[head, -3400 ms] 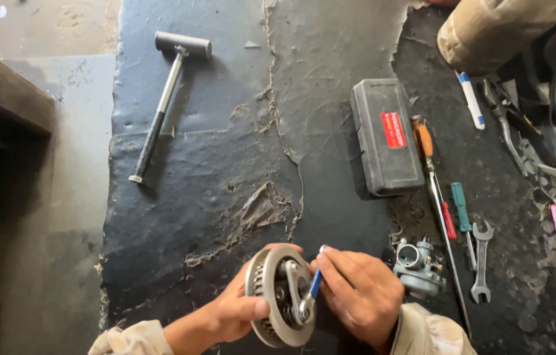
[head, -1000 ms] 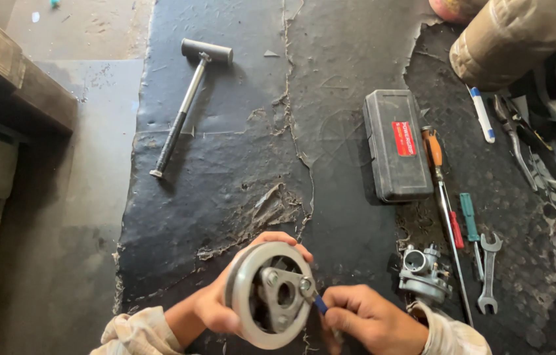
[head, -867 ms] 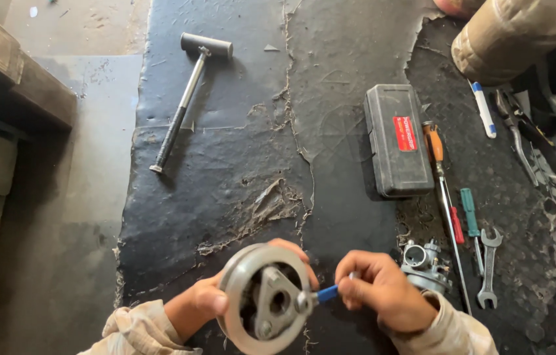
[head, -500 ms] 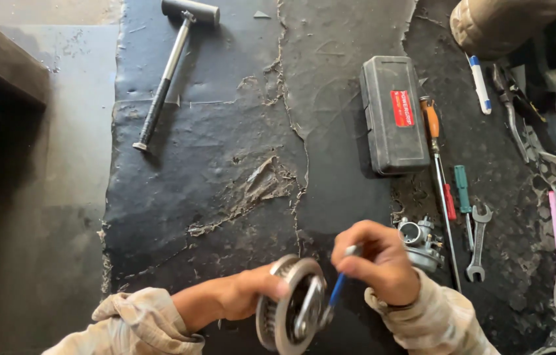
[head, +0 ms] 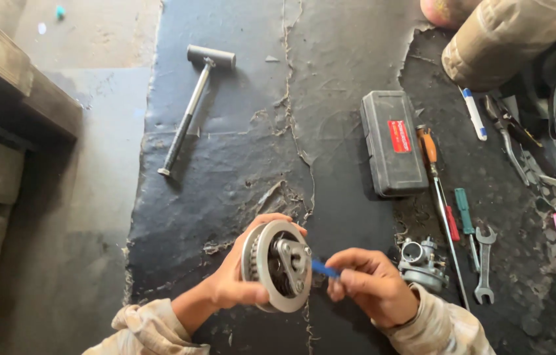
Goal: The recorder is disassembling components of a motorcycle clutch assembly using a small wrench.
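Gripping the round metal clutch hub [head: 277,265] by its rim, the left hand [head: 235,279] now turns its face rightward, near the mat's [head: 225,164] front edge. The right hand [head: 370,289] pinches a small blue tool [head: 323,268], its tip pulled slightly back from the hub's centre, so probing looks paused.

A cracked black rubber floor mat [head: 238,164] carries a grey metal hammer [head: 194,105], a closed dark plastic tool case [head: 393,143], an orange-handled screwdriver [head: 437,184], a silver open-end wrench [head: 484,263] and a metal carburettor [head: 422,264].
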